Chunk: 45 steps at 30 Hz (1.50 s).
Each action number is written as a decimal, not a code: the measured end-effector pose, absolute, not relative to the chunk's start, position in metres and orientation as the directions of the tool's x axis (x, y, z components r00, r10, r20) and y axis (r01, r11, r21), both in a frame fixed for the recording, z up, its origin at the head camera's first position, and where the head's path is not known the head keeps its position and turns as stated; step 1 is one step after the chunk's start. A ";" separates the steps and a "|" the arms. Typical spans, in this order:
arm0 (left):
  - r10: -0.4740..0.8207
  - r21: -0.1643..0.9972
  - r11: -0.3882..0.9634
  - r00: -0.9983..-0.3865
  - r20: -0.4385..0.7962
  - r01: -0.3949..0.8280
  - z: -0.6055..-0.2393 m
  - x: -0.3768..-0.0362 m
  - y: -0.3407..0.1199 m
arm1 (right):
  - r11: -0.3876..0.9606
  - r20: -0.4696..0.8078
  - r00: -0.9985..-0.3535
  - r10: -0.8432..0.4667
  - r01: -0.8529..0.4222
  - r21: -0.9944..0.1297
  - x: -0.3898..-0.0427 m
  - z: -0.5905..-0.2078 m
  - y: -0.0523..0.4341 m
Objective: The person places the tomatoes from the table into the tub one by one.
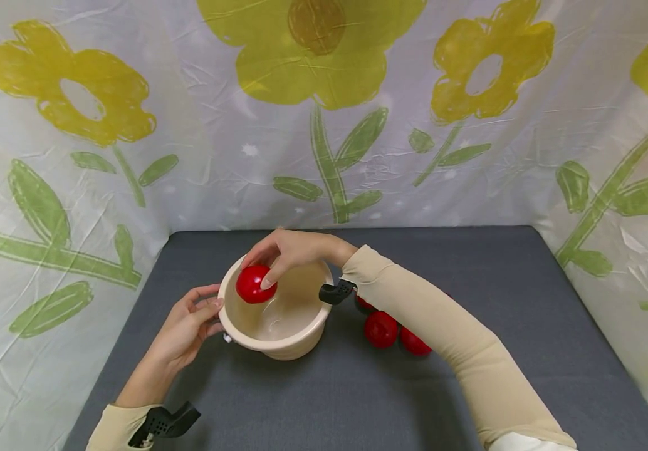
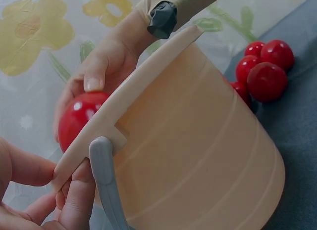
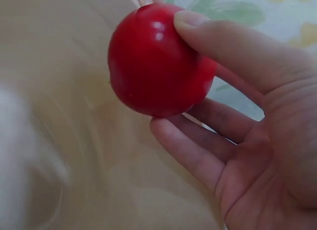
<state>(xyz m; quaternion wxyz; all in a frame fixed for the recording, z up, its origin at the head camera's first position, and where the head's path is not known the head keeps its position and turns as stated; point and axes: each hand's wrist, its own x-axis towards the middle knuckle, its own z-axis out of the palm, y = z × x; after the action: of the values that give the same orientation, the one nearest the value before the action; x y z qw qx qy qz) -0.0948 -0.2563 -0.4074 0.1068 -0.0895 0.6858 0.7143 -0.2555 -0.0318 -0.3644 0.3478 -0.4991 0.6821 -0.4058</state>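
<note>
A cream bucket (image 1: 296,347) with a grey handle (image 2: 105,178) is at the middle left of the dark table. My left hand (image 1: 185,329) pinches its rim at the left side, thumb and fingers on either side of the edge in the left wrist view. My right hand (image 1: 290,250) reaches over the bucket's mouth. Between its thumb and fingertips it holds a glossy, round red fruit (image 3: 158,62), just inside the rim by the left hand. The bucket's inner bottom shows bare in the head view.
Several more red fruits (image 1: 381,329) lie in a cluster on the table right of the bucket, partly hidden under the right forearm (image 1: 442,313). The grey-blue cloth (image 1: 313,413) covers the table. A flowered curtain (image 1: 217,156) hangs behind and at both sides.
</note>
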 end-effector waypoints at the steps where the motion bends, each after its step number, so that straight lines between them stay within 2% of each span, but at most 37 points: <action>1: 0.029 0.961 -0.035 -0.961 -0.275 -0.276 -0.407 -0.095 -0.256 | 0.180 -0.081 -0.259 -0.963 -0.387 -0.904 -0.255 -0.366 -0.034; 7: 0.028 0.961 -0.030 -0.961 -0.274 -0.275 -0.408 -0.095 -0.256 | 0.213 -0.129 -0.246 -0.961 -0.356 -0.910 -0.253 -0.376 -0.046; 17: 0.024 0.961 -0.036 -0.962 -0.272 -0.273 -0.409 -0.095 -0.256 | 0.258 -0.168 -0.243 -0.955 -0.407 -0.876 -0.250 -0.390 -0.053; 23: 0.024 0.963 -0.043 -0.964 -0.264 -0.265 -0.410 -0.096 -0.255 | 0.255 -0.156 -0.284 -0.946 -0.359 -0.898 -0.248 -0.390 -0.052; 31: 0.028 0.966 -0.065 -0.968 -0.249 -0.250 -0.412 -0.096 -0.253 | 0.227 -0.126 -0.283 -0.951 -0.361 -0.904 -0.247 -0.391 -0.051; 37: 0.031 0.966 -0.076 -0.969 -0.247 -0.249 -0.412 -0.096 -0.253 | 0.213 -0.127 -0.295 -0.947 -0.282 -0.935 -0.244 -0.380 -0.044; 45: 0.021 0.964 -0.047 -0.965 -0.261 -0.261 -0.410 -0.096 -0.254 | 0.120 -0.014 -0.274 -0.962 -0.375 -0.919 -0.258 -0.352 -0.026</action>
<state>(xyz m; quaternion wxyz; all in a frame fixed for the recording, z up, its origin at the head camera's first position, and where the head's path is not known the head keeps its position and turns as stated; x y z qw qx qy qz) -0.0956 -0.2541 -0.4104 0.0982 -0.0880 0.6833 0.7182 -0.2581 -0.0259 -0.3517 0.3365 -0.5000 0.6684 -0.4359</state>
